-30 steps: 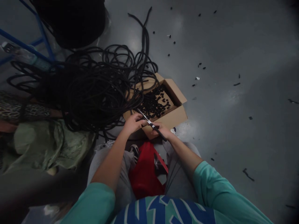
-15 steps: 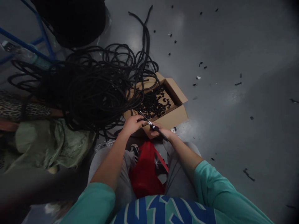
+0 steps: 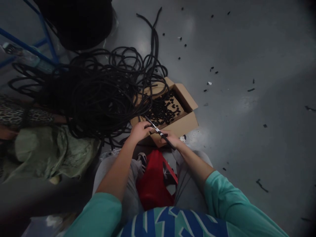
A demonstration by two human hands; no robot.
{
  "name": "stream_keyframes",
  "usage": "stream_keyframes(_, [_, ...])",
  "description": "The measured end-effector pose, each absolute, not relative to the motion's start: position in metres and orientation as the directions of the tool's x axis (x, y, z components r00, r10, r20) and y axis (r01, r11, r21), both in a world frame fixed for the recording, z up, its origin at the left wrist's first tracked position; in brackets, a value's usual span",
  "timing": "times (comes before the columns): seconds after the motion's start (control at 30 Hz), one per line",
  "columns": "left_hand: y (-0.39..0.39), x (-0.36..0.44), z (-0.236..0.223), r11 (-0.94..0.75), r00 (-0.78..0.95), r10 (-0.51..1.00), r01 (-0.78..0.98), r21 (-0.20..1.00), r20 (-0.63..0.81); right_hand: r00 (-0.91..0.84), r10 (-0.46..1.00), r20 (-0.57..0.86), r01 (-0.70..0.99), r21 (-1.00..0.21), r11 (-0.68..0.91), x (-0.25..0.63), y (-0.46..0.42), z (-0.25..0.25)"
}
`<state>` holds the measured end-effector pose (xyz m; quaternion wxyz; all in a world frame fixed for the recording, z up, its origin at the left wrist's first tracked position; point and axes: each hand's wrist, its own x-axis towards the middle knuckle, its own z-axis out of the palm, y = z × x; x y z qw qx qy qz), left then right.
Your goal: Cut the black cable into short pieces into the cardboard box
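The right hand [image 3: 172, 138] is grasping the black handle of a tool [image 3: 160, 132], its fingers wrapping around the grip. The tool is running slantwise between the two hands, its narrow shiny blade pointing to between 10 and 11 o'clock and its handle end to between 4 and 5. Seen from above, the blade is crossing the near left corner of an open box [image 3: 184, 122].

The left hand [image 3: 140, 131] is sitting at 9 o'clock from the right, just beside the blade. Its fingers are bending towards the tool; whether they are pinching anything one cannot tell.

The box is standing at about 1 o'clock from the hands, its flaps spreading outward. Many small black bits [image 3: 161, 110] are lying inside, clustering thickest on its left side. A tangled heap of black cord [image 3: 98, 92] is spreading out at 9 to 10 o'clock from the box, some loops hanging over the rim. Two cord ends are reaching up at about 11 o'clock.

Dark scraps [image 3: 262, 186] are dotting the grey floor [image 3: 247, 141] from 12 round to 4 o'clock of the box. A red stool [image 3: 153, 189] is showing at 6 o'clock below the hands, between the person's legs. A green cloth [image 3: 56, 151] is lying crumpled between 8 and 9 o'clock from the left hand.
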<state>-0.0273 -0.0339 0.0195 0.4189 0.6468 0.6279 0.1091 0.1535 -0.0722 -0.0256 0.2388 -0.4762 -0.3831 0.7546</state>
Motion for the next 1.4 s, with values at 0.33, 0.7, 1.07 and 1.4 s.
stream_keyframes(0.33, [-0.034,-0.032,0.020,0.184,0.042,0.931,0.804,0.566,-0.362,-0.662,0.574,-0.482,-0.076,-0.719,-0.691,0.167,-0.073,-0.021])
stream_keyframes(0.7, [-0.031,-0.036,0.014,0.212,0.047,0.931,0.739,0.639,-0.363,-0.572,0.664,-0.482,0.054,-0.830,-0.556,0.166,-0.071,-0.022])
stream_keyframes(1.07, [-0.029,-0.039,0.017,0.203,0.069,0.922,0.752,0.627,-0.382,-0.510,0.673,-0.535,0.047,-0.799,-0.599,0.159,-0.076,-0.020])
stream_keyframes(1.4, [-0.031,-0.036,0.020,0.173,0.076,0.939,0.737,0.653,-0.334,-0.561,0.645,-0.519,0.057,-0.801,-0.596,0.164,-0.075,-0.019])
